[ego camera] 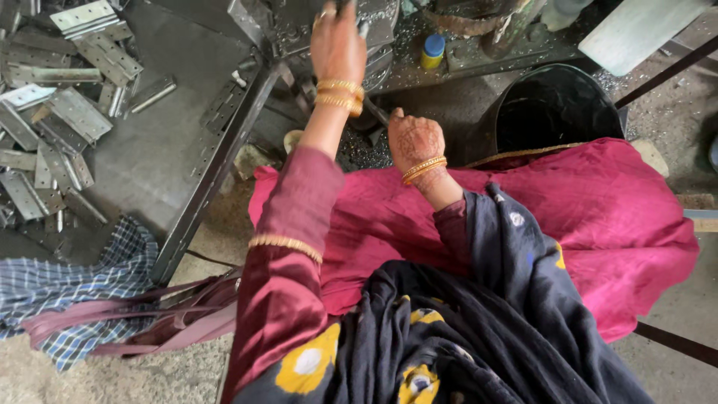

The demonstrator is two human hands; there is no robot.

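Fingers of the left hand [338,46] reach up onto the grey metal machine [314,26] at the top edge of the view; their tips run out of the picture, so whether they grip anything there cannot be told. Gold bangles [340,96] circle that wrist, and a maroon sleeve [288,224] with a gold trim covers the arm. Lower and just to the right, the right hand [413,142] is clenched in a fist around a thin metal lever [376,114] that slants out from under the machine. More gold bangles sit at this wrist, and the back of the hand carries a dark henna pattern.

Left of the machine lies a flat grey metal counter [161,150]. A heap of pale hinge plates [52,112] with drilled holes is piled along its left edge and far left corner, well apart from both hands. A blue checked cloth [67,288] hangs at the counter's near corner. A small bottle with a blue cap [432,51] stands on the machine bed, right of the left hand. A black bucket [557,108] sits on the floor to the right, its near rim hidden behind the pink cloth [598,209] spread over the person's lap.
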